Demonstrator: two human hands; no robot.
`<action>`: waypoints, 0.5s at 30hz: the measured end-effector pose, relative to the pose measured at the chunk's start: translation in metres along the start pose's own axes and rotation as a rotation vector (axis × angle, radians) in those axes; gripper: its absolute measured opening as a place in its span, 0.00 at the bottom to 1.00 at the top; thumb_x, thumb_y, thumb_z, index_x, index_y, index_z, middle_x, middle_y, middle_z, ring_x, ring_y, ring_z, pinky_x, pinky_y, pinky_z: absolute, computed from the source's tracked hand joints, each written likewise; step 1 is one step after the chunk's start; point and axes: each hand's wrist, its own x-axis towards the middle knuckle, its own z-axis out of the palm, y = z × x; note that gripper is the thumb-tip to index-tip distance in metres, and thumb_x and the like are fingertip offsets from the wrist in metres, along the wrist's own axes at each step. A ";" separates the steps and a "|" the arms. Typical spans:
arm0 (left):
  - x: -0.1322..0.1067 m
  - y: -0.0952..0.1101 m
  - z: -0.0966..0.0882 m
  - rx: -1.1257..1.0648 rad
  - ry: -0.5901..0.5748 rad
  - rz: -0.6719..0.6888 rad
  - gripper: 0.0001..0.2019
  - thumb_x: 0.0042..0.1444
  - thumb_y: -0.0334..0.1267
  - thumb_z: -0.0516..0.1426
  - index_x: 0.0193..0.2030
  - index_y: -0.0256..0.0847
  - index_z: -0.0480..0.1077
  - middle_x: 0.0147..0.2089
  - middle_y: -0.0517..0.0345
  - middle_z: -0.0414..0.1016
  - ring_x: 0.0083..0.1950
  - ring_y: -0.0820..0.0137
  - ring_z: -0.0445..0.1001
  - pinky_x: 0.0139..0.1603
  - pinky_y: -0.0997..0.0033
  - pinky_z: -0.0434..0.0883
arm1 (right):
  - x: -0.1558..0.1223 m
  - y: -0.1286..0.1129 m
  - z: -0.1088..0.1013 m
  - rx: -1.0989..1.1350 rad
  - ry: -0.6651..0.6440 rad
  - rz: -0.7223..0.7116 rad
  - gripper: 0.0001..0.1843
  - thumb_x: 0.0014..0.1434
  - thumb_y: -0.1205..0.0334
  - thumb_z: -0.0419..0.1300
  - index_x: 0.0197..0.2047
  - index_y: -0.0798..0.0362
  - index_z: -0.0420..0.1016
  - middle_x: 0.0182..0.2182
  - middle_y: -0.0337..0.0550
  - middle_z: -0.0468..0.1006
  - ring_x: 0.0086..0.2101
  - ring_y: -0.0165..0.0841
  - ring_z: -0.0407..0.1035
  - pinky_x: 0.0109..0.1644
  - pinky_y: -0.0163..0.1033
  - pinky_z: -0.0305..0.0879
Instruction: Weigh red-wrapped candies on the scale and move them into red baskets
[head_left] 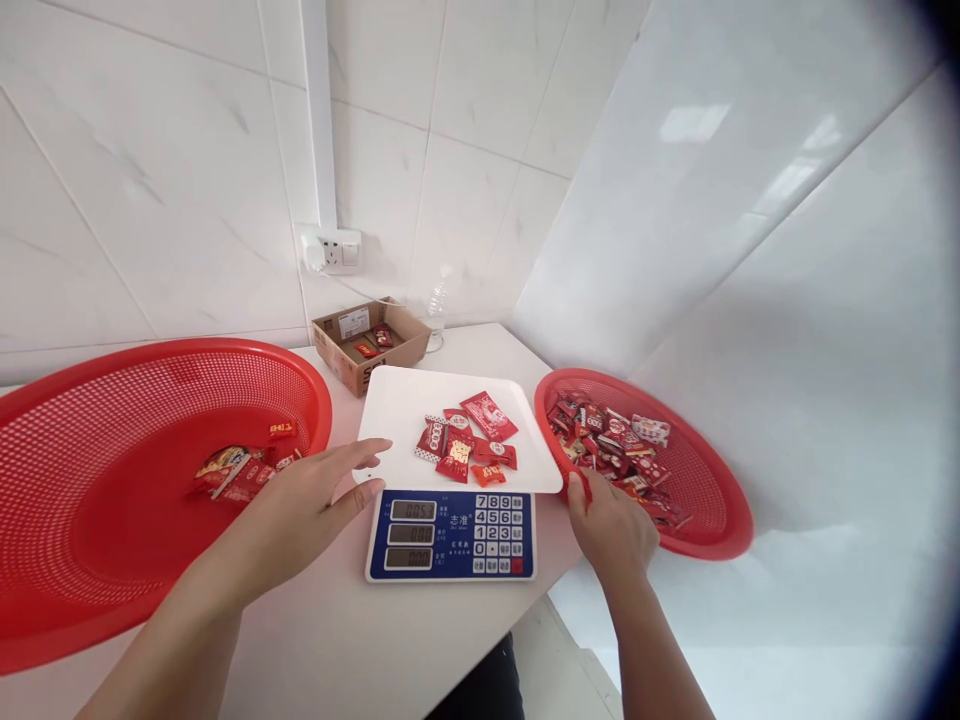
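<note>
A digital scale [451, 535] with a blue keypad front carries a white tray [405, 405] holding several red candy packets [469, 445]. My left hand [315, 500] hovers open by the tray's left front corner, fingers stretched toward it. My right hand [607, 525] is closed at the tray's right front corner, pinching a small red packet [581, 487] against the rim of the small red basket [712, 520]. That basket is full of red wrapped candies [619, 450].
A large red basket [112, 480] on the left holds a few candies [240, 470]. Behind the scale stand an open cardboard box [371, 345] with packets and a clear plastic bottle [437, 310]. A wall socket [334, 250] is above. The table edge runs close in front.
</note>
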 end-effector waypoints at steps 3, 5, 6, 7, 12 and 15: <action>0.000 0.000 -0.001 0.002 -0.001 0.002 0.25 0.61 0.59 0.46 0.62 0.56 0.62 0.58 0.56 0.74 0.58 0.57 0.71 0.56 0.56 0.69 | 0.000 0.000 -0.001 0.004 0.007 -0.005 0.21 0.65 0.55 0.48 0.48 0.55 0.77 0.35 0.51 0.80 0.32 0.37 0.71 0.32 0.38 0.54; 0.000 0.001 -0.001 0.006 0.001 0.002 0.26 0.60 0.59 0.46 0.62 0.56 0.62 0.58 0.56 0.73 0.58 0.57 0.71 0.55 0.56 0.69 | -0.001 0.000 -0.001 0.005 0.013 -0.008 0.21 0.65 0.54 0.47 0.48 0.55 0.77 0.35 0.51 0.80 0.32 0.37 0.71 0.32 0.38 0.53; 0.000 0.000 -0.001 0.007 0.001 0.004 0.26 0.60 0.59 0.46 0.62 0.55 0.62 0.58 0.55 0.73 0.58 0.57 0.71 0.55 0.56 0.69 | -0.001 0.000 0.000 0.004 0.016 -0.008 0.21 0.65 0.54 0.47 0.48 0.55 0.77 0.35 0.51 0.80 0.32 0.37 0.71 0.32 0.38 0.53; 0.000 0.000 0.000 0.009 0.002 0.007 0.26 0.61 0.59 0.46 0.62 0.55 0.62 0.58 0.55 0.73 0.58 0.57 0.71 0.55 0.57 0.70 | -0.001 0.000 0.001 0.003 0.020 -0.007 0.21 0.65 0.54 0.47 0.48 0.55 0.77 0.34 0.51 0.80 0.32 0.37 0.70 0.32 0.38 0.53; -0.001 -0.001 0.000 0.015 0.006 0.008 0.25 0.61 0.58 0.46 0.62 0.56 0.62 0.58 0.57 0.74 0.58 0.58 0.71 0.55 0.59 0.70 | -0.001 0.001 0.002 -0.002 0.038 -0.010 0.21 0.65 0.54 0.47 0.47 0.55 0.77 0.34 0.50 0.80 0.31 0.36 0.70 0.31 0.38 0.52; -0.001 0.000 0.000 0.009 -0.001 0.013 0.25 0.61 0.58 0.46 0.62 0.57 0.61 0.58 0.59 0.73 0.58 0.59 0.71 0.54 0.61 0.70 | -0.001 0.000 0.001 0.001 0.034 -0.013 0.21 0.65 0.54 0.47 0.47 0.55 0.77 0.34 0.50 0.80 0.31 0.36 0.70 0.31 0.38 0.51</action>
